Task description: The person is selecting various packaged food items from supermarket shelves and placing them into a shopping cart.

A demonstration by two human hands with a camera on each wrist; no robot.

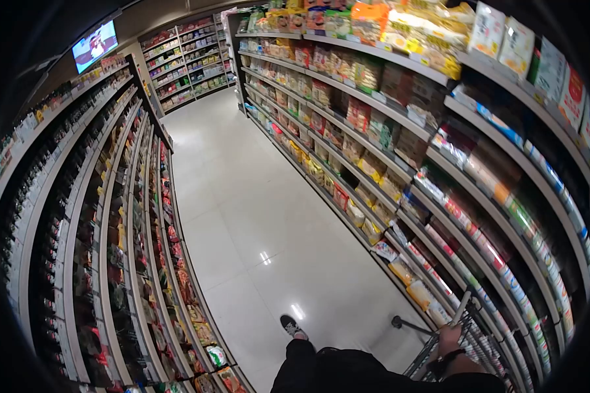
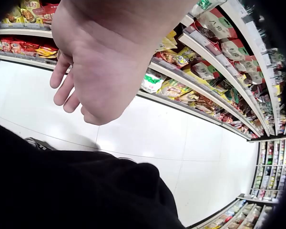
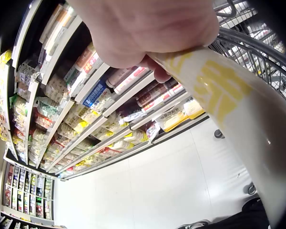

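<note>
At the lower right of the head view, my right hand (image 1: 449,337) grips the handle (image 1: 464,305) of a wire shopping cart (image 1: 431,350). Up close in the right wrist view, the same hand (image 3: 155,31) is wrapped over the thick white handle (image 3: 238,102), which has yellow markings. Metal bars of the cart basket (image 3: 257,55) show beyond it. My left hand (image 2: 102,71) hangs beside the body with loosely bent fingers and nothing in it. Packaged goods on a low shelf (image 2: 174,71) lie behind that hand; the head view does not include it.
Shelves of packets (image 1: 347,85) line the right side, and shelves of bottles and bags (image 1: 105,216) the left. Pale floor tiles (image 1: 236,196) run between them toward a far shelf (image 1: 187,59). A screen (image 1: 95,46) hangs upper left. A shoe (image 1: 293,325) steps forward.
</note>
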